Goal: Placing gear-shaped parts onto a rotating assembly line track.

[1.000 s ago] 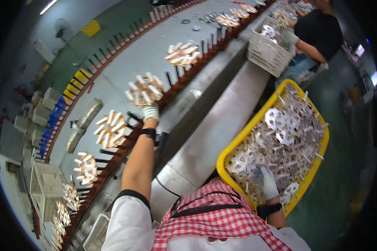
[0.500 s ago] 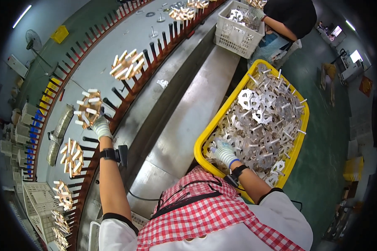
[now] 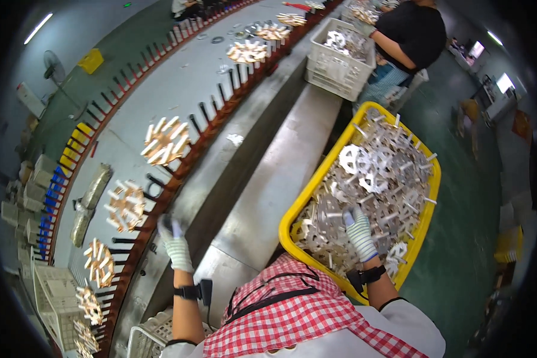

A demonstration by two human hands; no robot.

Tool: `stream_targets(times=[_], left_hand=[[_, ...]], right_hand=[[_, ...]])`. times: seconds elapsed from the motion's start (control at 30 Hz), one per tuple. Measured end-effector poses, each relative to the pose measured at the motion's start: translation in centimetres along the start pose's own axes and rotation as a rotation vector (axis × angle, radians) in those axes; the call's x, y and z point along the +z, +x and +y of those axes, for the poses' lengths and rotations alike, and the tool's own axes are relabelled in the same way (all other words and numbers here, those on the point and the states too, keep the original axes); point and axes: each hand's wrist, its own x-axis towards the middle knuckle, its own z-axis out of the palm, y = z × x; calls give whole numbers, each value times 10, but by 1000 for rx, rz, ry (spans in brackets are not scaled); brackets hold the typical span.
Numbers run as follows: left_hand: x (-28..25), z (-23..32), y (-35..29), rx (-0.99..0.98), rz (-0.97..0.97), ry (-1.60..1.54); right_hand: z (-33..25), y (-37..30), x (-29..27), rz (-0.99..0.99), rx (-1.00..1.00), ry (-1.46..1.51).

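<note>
My left hand (image 3: pixel 175 243), in a striped glove, hovers over the metal ledge near the dark pegs (image 3: pixel 122 241). Its fingertips are blurred, but they look parted with nothing between them. Close by, on the pegged rim, sits a copper-coloured disc with white rods (image 3: pixel 126 206). My right hand (image 3: pixel 360 235), also gloved, is inside the yellow basket (image 3: pixel 287 224). Its fingers look closed on the edge of a silvery toothed metal plate (image 3: pixel 330 210); the fingertips are partly hidden. Loose plates and rods fill the basket around it.
More rodded discs (image 3: pixel 165 141) line the curved grey table (image 3: pixel 179 77). A long wrapped bundle (image 3: pixel 90 206) lies on it. White crates (image 3: pixel 333 70) stand at the far end of the ledge, beside a person in a black top (image 3: pixel 413 33). A pale crate (image 3: pixel 58 298) is at lower left.
My left hand has left the rodded disc and moved right and nearer to me. My right hand has shifted right within the basket. The view has tilted slightly, showing more of the far end.
</note>
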Motion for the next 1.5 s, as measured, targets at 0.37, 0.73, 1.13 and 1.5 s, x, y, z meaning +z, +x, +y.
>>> stream_targets(times=[0.37,0.73,1.13,1.5], left_hand=[[63,124,-86,180,-1240,-33],[76,19,-93,-286,-1207,-562],[54,45,-90,90,-1182,-251],[36,44,18,740,-200,622]], right_hand=[[-125,-30,5,175,-947,73],[-157,-25,8,-331,-156,1087],[-203,-15,-38,-453,-230,765],[-142,-15,-36,-166,-109,874]])
